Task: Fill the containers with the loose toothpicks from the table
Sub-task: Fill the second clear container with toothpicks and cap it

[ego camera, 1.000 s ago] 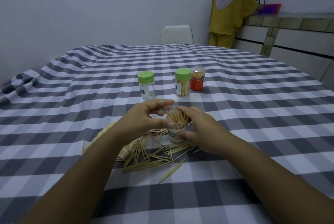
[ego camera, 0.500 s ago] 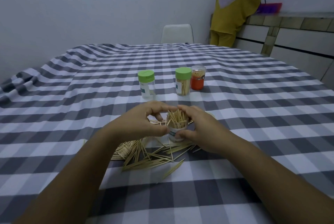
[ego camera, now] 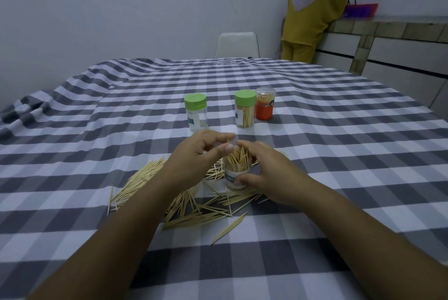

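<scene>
At frame centre the right hand (ego camera: pixel 264 173) wraps the open container (ego camera: pixel 236 173) to keep it upright, while the left hand (ego camera: pixel 201 154), fingers curled at its rim w/ thumb on top, probably tucks sticks in; loose toothpicks (ego camera: pixel 194 207) lie just below on the table (ego camera: pixel 339 154).

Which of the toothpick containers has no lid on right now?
The clear container between the hands, held by the right hand, with toothpicks sticking out its open top. The two green-lidded jars and the red container are capped.

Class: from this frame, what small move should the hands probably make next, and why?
Probably the left hand should press the splayed tips down into the open container while the right hand steadies it; they stick above its rim, and loose toothpicks remain.
</scene>
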Tool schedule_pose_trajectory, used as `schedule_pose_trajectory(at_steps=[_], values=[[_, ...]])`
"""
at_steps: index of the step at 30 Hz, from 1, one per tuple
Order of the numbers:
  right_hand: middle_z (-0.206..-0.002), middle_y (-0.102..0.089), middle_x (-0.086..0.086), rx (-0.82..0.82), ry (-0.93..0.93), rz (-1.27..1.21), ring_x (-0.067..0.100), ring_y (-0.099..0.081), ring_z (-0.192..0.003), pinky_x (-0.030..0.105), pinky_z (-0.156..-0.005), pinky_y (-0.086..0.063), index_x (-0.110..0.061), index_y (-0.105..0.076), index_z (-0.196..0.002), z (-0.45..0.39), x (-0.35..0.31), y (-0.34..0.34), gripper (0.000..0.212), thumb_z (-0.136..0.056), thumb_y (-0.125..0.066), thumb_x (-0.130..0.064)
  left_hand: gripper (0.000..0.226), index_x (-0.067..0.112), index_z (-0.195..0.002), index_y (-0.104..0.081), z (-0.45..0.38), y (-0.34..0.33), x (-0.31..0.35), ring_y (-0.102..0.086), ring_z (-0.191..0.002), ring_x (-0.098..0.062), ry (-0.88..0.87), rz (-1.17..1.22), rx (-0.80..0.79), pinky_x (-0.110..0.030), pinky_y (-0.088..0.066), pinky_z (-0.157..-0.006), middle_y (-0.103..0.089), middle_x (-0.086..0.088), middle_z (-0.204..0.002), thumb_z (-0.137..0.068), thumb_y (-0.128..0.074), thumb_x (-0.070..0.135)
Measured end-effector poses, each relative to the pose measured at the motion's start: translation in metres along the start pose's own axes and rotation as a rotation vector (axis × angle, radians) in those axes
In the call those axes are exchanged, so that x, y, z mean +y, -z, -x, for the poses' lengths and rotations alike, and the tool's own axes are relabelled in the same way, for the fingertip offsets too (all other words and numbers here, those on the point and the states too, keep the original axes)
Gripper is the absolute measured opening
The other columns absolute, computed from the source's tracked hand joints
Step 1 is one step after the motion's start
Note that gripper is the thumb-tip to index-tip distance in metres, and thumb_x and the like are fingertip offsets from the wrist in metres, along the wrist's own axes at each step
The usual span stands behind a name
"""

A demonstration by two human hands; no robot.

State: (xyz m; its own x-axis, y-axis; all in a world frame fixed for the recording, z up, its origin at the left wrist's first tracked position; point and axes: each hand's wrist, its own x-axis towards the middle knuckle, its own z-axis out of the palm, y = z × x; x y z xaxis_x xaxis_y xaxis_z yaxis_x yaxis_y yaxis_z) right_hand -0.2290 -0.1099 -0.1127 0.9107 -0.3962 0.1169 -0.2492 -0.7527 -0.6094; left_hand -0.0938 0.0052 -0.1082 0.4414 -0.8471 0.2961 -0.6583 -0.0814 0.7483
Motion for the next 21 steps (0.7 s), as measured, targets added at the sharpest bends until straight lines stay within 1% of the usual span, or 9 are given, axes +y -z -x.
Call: schedule_pose_trajectory(at_steps=[2, 4, 6, 9, 12, 14, 16, 18, 21], values=[[-0.14, -0.038, -0.007, 0.001, 0.002, -0.003, 0.01, -0.04, -0.124, 0.028, -0.097, -0.044, -0.031, -0.025, -0.145, 0.0, 0.0, 0.0, 0.074, -0.084, -0.067, -0.03, 0.022, 0.048, -0.095, -0.062, 0.001, -0.001, 0.001, -0.057, -0.095, 0.007, -0.027, 0.034, 0.053, -0.012, -0.046, -0.082, -0.062, 0.018, -0.098, -0.075, -0.054, 0.049], [-0.135, -0.041, -0.008, 0.006, 0.008, -0.022, 0.009, -0.042, -0.119, 0.027, -0.093, -0.045, -0.033, -0.03, -0.142, 0.0, 0.0, 0.0, 0.07, -0.083, -0.068, -0.03, 0.022, 0.043, -0.093, -0.069, 0.002, -0.003, 0.003, -0.06, -0.091, 0.003, -0.037, 0.036, 0.024, -0.017, -0.049, -0.08, -0.066, 0.014, -0.093, -0.077, -0.055, 0.049], [-0.13, -0.043, -0.009, 0.009, 0.014, -0.044, 0.008, -0.043, -0.114, 0.024, -0.089, -0.044, -0.034, -0.035, -0.139, 0.0, 0.0, 0.0, 0.066, -0.082, -0.069, -0.028, 0.029, 0.036, -0.09, -0.072, 0.005, -0.007, 0.006, -0.061, -0.087, -0.001, -0.042, 0.028, 0.029, -0.023, -0.05, -0.075, -0.066, 0.01, -0.091, -0.078, -0.054, 0.055], [-0.128, -0.043, -0.01, 0.005, 0.021, -0.075, 0.006, -0.043, -0.109, 0.025, -0.087, -0.043, -0.038, -0.038, -0.136, 0.0, -0.001, 0.001, 0.063, -0.082, -0.069, -0.026, 0.036, 0.04, -0.093, -0.068, 0.007, -0.016, 0.009, -0.054, -0.08, 0.0, -0.054, -0.008, 0.124, -0.013, -0.044, -0.066, -0.061, 0.012, -0.089, -0.065, -0.06, 0.062], [-0.129, -0.044, -0.009, 0.007, 0.026, -0.06, 0.008, -0.044, -0.114, 0.027, -0.091, -0.045, -0.037, -0.036, -0.137, 0.0, 0.0, 0.0, 0.064, -0.083, -0.068, -0.026, 0.026, 0.028, -0.098, -0.072, 0.004, -0.023, 0.007, -0.051, -0.076, 0.001, -0.082, -0.128, 0.235, -0.01, -0.041, -0.062, -0.057, 0.014, -0.086, -0.078, -0.066, 0.044], [-0.13, -0.043, -0.008, 0.01, 0.026, -0.033, 0.008, -0.043, -0.115, 0.024, -0.091, -0.043, -0.034, -0.033, -0.14, 0.0, -0.001, 0.0, 0.067, -0.083, -0.068, -0.028, 0.018, 0.025, -0.099, -0.072, 0.003, -0.021, 0.005, -0.05, -0.073, -0.003, -0.047, -0.153, 0.294, -0.012, -0.041, -0.062, -0.058, 0.012, -0.088, -0.083, -0.067, 0.032], [-0.133, -0.042, -0.007, 0.01, 0.021, -0.021, 0.007, -0.042, -0.117, 0.022, -0.091, -0.041, -0.03, -0.03, -0.143, 0.0, -0.001, 0.0, 0.07, -0.084, -0.067, -0.029, 0.016, 0.028, -0.098, -0.072, 0.001, -0.018, 0.005, -0.052, -0.074, -0.007, -0.004, -0.15, 0.261, -0.019, -0.043, -0.065, -0.059, 0.008, -0.09, -0.084, -0.066, 0.033], [-0.137, -0.04, -0.007, 0.009, 0.012, -0.014, 0.008, -0.041, -0.12, 0.022, -0.093, -0.04, -0.028, -0.027, -0.145, 0.0, -0.001, 0.0, 0.073, -0.084, -0.066, -0.029, 0.017, 0.028, -0.095, -0.074, 0.0, -0.014, 0.005, -0.054, -0.08, -0.008, 0.029, -0.161, 0.161, -0.021, -0.045, -0.068, -0.058, 0.008, -0.092, -0.084, -0.064, 0.038], [-0.139, -0.039, -0.007, -0.003, 0.003, -0.009, 0.008, -0.041, -0.121, 0.022, -0.093, -0.04, -0.028, -0.026, -0.146, 0.0, -0.001, 0.001, 0.073, -0.084, -0.066, -0.03, 0.029, 0.02, -0.083, -0.075, -0.001, -0.005, 0.005, -0.054, -0.085, -0.002, 0.036, -0.135, 0.114, -0.011, -0.042, -0.067, -0.058, 0.008, -0.093, -0.085, -0.059, 0.044]])
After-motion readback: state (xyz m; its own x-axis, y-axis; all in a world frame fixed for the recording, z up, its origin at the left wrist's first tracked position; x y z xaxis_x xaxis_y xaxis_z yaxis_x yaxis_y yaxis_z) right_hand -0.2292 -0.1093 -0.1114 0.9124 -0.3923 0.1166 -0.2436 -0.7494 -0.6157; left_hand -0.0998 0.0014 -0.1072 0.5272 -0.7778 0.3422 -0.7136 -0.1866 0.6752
